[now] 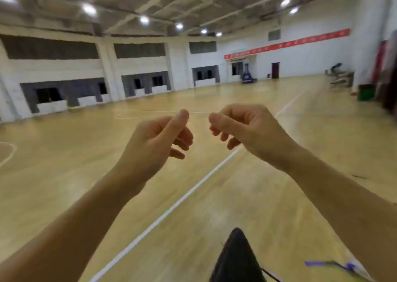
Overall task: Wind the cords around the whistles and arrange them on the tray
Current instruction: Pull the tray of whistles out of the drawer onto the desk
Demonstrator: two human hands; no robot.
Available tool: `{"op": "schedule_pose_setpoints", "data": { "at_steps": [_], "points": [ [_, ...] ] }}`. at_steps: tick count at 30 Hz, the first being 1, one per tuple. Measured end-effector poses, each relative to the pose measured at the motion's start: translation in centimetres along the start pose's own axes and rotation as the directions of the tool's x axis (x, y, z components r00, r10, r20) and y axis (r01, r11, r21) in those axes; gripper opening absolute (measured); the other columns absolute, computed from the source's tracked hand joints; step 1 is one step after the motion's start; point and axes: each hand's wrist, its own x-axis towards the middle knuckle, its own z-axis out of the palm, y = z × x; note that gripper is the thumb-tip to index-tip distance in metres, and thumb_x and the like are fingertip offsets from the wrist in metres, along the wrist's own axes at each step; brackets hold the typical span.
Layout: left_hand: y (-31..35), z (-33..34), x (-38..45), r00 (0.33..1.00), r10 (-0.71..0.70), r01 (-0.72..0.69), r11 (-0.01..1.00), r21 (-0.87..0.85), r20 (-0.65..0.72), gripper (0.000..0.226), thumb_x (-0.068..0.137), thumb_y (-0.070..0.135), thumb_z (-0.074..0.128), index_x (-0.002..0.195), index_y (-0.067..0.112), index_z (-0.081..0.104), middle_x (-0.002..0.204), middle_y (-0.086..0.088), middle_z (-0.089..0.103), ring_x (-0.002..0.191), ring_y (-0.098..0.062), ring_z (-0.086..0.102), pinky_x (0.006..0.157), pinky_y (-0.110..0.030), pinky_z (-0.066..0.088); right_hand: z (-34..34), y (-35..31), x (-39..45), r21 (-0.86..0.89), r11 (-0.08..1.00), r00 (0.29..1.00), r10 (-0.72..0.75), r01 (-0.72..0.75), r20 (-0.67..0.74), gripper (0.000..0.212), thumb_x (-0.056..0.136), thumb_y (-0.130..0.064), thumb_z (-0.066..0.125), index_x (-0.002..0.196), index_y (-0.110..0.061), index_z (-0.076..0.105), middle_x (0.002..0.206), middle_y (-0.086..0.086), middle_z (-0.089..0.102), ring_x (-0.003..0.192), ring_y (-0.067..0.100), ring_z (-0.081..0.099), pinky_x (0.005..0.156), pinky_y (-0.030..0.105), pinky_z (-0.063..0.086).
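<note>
Both my hands are raised in front of me, above a wooden gym floor. My left hand [159,140] has its fingers curled and the thumb pressed against the forefinger. A short gap away, my right hand [247,127] also has its fingers curled inward. I see nothing held in either hand. No whistle or tray is in view. A purple cord [328,264] with a dark strand lies at the bottom right edge, partly hidden by my right forearm.
A dark pointed object [236,258] sticks up at the bottom edge; I cannot tell what it is. White court lines [171,208] cross the floor. A green bin [365,92] and equipment stand by the right wall, and a blue basketball stand [248,75] at the far end.
</note>
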Motion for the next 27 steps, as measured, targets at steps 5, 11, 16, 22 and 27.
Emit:
{"op": "schedule_pose_setpoints", "data": {
  "at_steps": [5, 11, 16, 22, 27],
  "points": [
    [0.2, 12.2, -0.9, 0.917, 0.109, -0.125, 0.992, 0.017, 0.385, 0.046, 0.081, 0.069, 0.056, 0.1, 0.028, 0.065, 0.093, 0.01, 0.07, 0.091, -0.009, 0.066, 0.085, -0.044, 0.058, -9.3, -0.8, -13.4, -0.221, 0.933, 0.913, 0.193, -0.284, -0.358, 0.016, 0.087, -0.031, 0.074, 0.097, -0.02, 0.072, 0.092, -0.004, 0.072, 0.075, 0.004, 0.066, 0.069, 0.024, 0.058],
    [6.2, 29.0, -6.3, 0.703, 0.284, -0.179, 0.958, -0.224, 0.652, 0.032, 0.083, 0.058, 0.067, 0.094, 0.028, 0.067, 0.089, 0.018, 0.069, 0.09, -0.008, 0.066, 0.088, -0.045, 0.056, -18.1, -6.9, -31.5, -0.349, 0.674, 0.669, 0.293, -0.651, -0.683, 0.023, 0.082, -0.044, 0.076, 0.101, -0.031, 0.07, 0.102, -0.016, 0.071, 0.092, -0.001, 0.067, 0.073, 0.012, 0.049],
    [15.3, 44.2, -16.1, 0.386, 0.477, -0.194, 0.879, -0.436, 0.79, 0.038, 0.077, 0.069, 0.063, 0.092, 0.034, 0.067, 0.091, 0.022, 0.069, 0.089, -0.003, 0.065, 0.087, -0.043, 0.056, -22.9, -13.2, -48.2, -0.244, 0.439, 0.369, 0.226, -0.864, -0.901, 0.026, 0.081, -0.051, 0.075, 0.102, -0.036, 0.069, 0.106, -0.02, 0.068, 0.097, 0.0, 0.064, 0.083, 0.021, 0.052],
    [19.2, 55.3, -24.0, 0.193, 0.55, -0.153, 0.835, -0.528, 0.813, 0.027, 0.086, 0.057, 0.064, 0.095, 0.032, 0.068, 0.095, 0.019, 0.069, 0.091, 0.001, 0.065, 0.086, -0.038, 0.056, -26.4, -16.7, -59.7, -0.109, 0.302, 0.167, 0.173, -0.947, -0.971, 0.029, 0.08, -0.056, 0.073, 0.105, -0.042, 0.066, 0.111, -0.023, 0.066, 0.103, -0.004, 0.061, 0.082, 0.019, 0.047],
    [20.6, 61.1, -28.3, 0.009, 0.565, -0.137, 0.818, -0.559, 0.825, 0.045, 0.08, 0.066, 0.055, 0.104, 0.029, 0.066, 0.099, 0.015, 0.069, 0.093, 0.002, 0.063, 0.078, -0.017, 0.046, -27.4, -15.6, -65.6, 0.027, 0.276, 0.023, 0.176, -0.961, -0.984, 0.031, 0.079, -0.057, 0.073, 0.106, -0.043, 0.065, 0.112, -0.023, 0.065, 0.105, -0.004, 0.061, 0.09, 0.025, 0.05]
  ]
}}
